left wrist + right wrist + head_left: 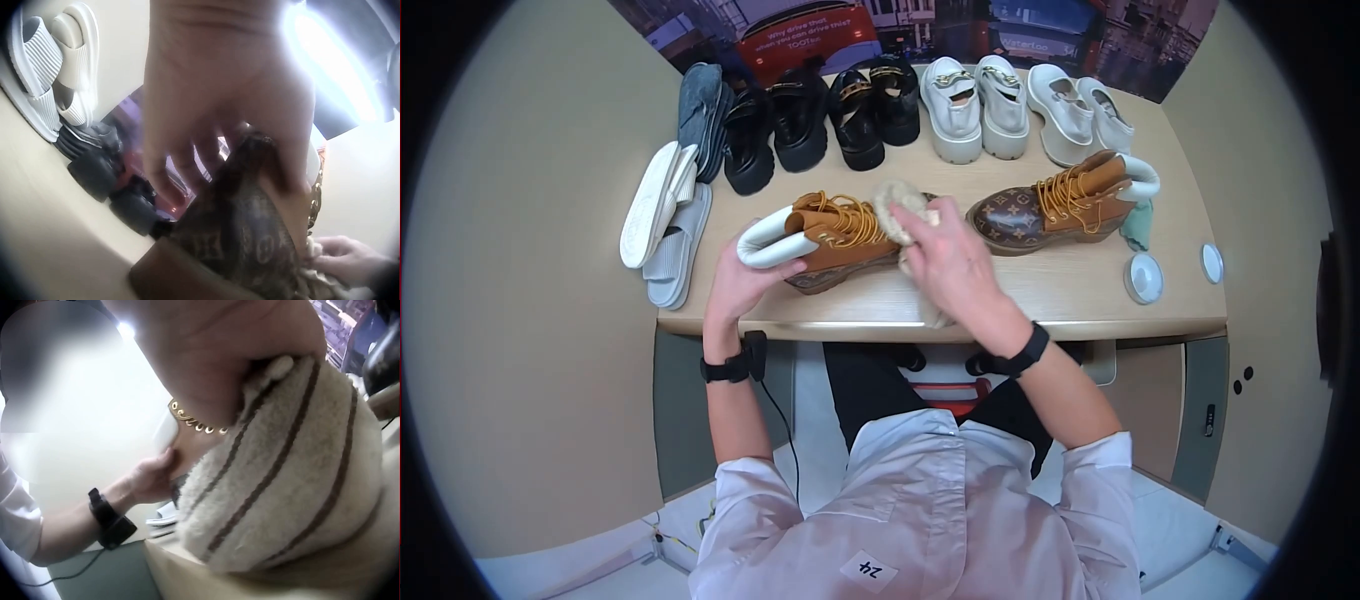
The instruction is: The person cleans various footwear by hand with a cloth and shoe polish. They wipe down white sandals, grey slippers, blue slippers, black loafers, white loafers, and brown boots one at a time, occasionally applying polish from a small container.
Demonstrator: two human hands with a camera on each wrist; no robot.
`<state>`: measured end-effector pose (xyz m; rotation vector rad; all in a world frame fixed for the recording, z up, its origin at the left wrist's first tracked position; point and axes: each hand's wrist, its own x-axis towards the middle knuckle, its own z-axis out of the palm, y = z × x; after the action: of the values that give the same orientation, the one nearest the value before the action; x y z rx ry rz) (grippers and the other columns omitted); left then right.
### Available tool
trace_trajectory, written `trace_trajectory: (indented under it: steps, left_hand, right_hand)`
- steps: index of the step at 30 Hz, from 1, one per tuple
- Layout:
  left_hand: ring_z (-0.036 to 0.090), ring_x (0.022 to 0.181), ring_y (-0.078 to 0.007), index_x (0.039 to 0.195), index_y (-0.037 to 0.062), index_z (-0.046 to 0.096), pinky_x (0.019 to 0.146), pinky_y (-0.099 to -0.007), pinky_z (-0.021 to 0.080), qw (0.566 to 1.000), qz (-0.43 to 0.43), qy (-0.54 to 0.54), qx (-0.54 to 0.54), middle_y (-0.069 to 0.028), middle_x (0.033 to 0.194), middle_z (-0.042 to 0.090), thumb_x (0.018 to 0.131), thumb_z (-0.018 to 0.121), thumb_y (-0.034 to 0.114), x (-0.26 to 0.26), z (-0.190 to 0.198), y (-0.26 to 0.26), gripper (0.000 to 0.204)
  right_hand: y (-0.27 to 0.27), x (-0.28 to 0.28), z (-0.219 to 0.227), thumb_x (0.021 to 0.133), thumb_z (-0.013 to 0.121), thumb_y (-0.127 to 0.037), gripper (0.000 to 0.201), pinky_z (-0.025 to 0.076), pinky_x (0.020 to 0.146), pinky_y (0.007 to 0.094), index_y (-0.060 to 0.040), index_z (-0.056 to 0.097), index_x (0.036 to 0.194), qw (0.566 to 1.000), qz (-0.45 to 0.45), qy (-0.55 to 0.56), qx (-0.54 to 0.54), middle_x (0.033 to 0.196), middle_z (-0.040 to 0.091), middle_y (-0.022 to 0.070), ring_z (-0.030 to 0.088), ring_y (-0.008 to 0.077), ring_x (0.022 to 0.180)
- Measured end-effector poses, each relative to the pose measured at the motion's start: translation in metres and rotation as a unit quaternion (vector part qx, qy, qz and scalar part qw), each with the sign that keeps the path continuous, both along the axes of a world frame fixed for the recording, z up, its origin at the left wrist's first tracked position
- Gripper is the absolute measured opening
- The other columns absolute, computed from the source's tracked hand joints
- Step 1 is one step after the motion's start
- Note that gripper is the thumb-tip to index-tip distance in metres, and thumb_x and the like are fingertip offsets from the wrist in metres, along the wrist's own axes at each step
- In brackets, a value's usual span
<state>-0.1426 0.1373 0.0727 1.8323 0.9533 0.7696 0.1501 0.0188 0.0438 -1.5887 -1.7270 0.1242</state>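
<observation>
My left hand (738,285) grips a brown lace-up ankle boot (845,260) by its heel end, thumb on the near side below the white padded collar. In the left wrist view the boot's patterned heel (237,231) shows under that hand's spread fingers. A beige cloth with dark brown stripes (294,469) is bunched in my right hand (950,260), which holds it over the boot's toe. Cloth and hand hide most of the toe in the head view. To the right stands the matching boot (1010,218), patterned toe pointing left.
Black chunky shoes (800,120), white loafers (952,105) and white open shoes (1060,115) line the table's back. Slides (680,245) lie at the left edge. Two small round dishes (1143,278) and a green cloth (1137,226) sit at the right.
</observation>
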Motion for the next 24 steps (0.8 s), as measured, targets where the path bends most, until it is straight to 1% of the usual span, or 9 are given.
trace_trajectory:
  steps: [1,2,6,9,10,13,17,21,24]
  left_hand:
    - [0.071,0.106,-0.0118,0.129,-0.0002,0.074,0.094,-0.0303,0.058,1.000,0.003,0.006,-0.001,-0.0043,0.116,0.078,0.081,0.100,0.016,0.001,0.003,-0.004,0.057]
    - [0.071,0.104,-0.0111,0.128,-0.0001,0.075,0.093,-0.0299,0.057,1.000,0.004,0.009,0.002,-0.0037,0.114,0.078,0.081,0.100,0.016,0.005,0.007,-0.006,0.055]
    - [0.070,0.102,-0.0097,0.126,-0.0003,0.075,0.090,-0.0288,0.056,1.000,0.008,0.007,-0.003,-0.0023,0.110,0.077,0.082,0.100,0.016,0.004,0.005,-0.011,0.053]
    - [0.070,0.102,-0.0097,0.125,-0.0003,0.075,0.090,-0.0290,0.057,1.000,0.024,-0.010,0.001,-0.0026,0.111,0.078,0.083,0.099,0.016,0.004,0.001,-0.016,0.051]
    - [0.070,0.101,-0.0098,0.125,-0.0004,0.075,0.089,-0.0290,0.057,1.000,0.024,-0.012,-0.001,-0.0028,0.111,0.078,0.083,0.099,0.016,0.004,-0.001,-0.016,0.050]
    - [0.071,0.100,-0.0100,0.123,-0.0008,0.075,0.088,-0.0292,0.058,1.000,0.024,-0.014,0.007,-0.0035,0.110,0.078,0.083,0.099,0.016,0.004,-0.004,-0.014,0.050]
    - [0.071,0.099,-0.0104,0.123,-0.0013,0.075,0.088,-0.0297,0.058,0.998,0.042,0.011,0.038,-0.0048,0.108,0.079,0.083,0.099,0.018,0.004,-0.005,-0.022,0.049]
    - [0.073,0.098,-0.0113,0.122,-0.0020,0.076,0.088,-0.0303,0.059,0.994,0.094,-0.019,0.054,-0.0070,0.108,0.080,0.084,0.099,0.020,0.008,-0.017,-0.029,0.049]
    - [0.074,0.098,-0.0124,0.122,-0.0025,0.076,0.088,-0.0306,0.059,0.989,0.122,-0.063,0.045,-0.0088,0.109,0.081,0.084,0.099,0.020,0.012,-0.025,-0.037,0.049]
  right_hand:
    - [0.001,0.008,0.001,0.088,0.073,-0.004,0.053,0.061,0.087,0.0514,-0.0131,0.072,0.140,1.000,-0.004,-0.017,-0.005,0.120,0.060,0.0238,0.069,0.0436,0.105]
    - [0.005,0.015,0.000,0.090,0.069,-0.006,0.043,0.061,0.084,0.0523,-0.0117,0.076,0.132,0.998,-0.029,-0.055,0.001,0.115,0.062,0.0253,0.071,0.0438,0.096]
    - [0.027,0.059,0.006,0.095,0.058,-0.011,0.036,0.062,0.080,0.0543,-0.0096,0.079,0.124,0.983,-0.093,-0.153,-0.044,0.106,0.067,0.0294,0.071,0.0470,0.080]
    - [0.037,0.052,0.036,0.095,0.058,-0.009,0.036,0.062,0.083,0.0547,-0.0099,0.080,0.124,0.987,-0.097,-0.125,-0.034,0.110,0.067,0.0303,0.073,0.0480,0.086]
    - [0.044,0.046,0.032,0.096,0.057,-0.008,0.037,0.061,0.089,0.0553,-0.0109,0.081,0.124,0.992,-0.056,-0.105,-0.050,0.113,0.066,0.0299,0.073,0.0490,0.096]
    - [0.046,0.007,0.018,0.095,0.058,-0.007,0.039,0.060,0.093,0.0540,-0.0129,0.081,0.126,0.991,0.040,-0.082,-0.093,0.115,0.065,0.0285,0.072,0.0474,0.101]
    - [0.043,0.020,0.009,0.096,0.059,-0.006,0.039,0.060,0.093,0.0524,-0.0134,0.080,0.127,0.992,0.013,-0.117,-0.046,0.114,0.064,0.0267,0.071,0.0438,0.098]
    - [0.056,0.040,0.000,0.098,0.058,-0.007,0.035,0.061,0.087,0.0554,-0.0091,0.079,0.126,0.987,-0.081,-0.121,-0.062,0.116,0.065,0.0327,0.073,0.0485,0.095]
    - [0.047,0.038,0.001,0.097,0.063,-0.011,0.038,0.062,0.087,0.0553,-0.0037,0.074,0.133,0.993,-0.085,-0.061,-0.063,0.118,0.064,0.0360,0.072,0.0522,0.093]
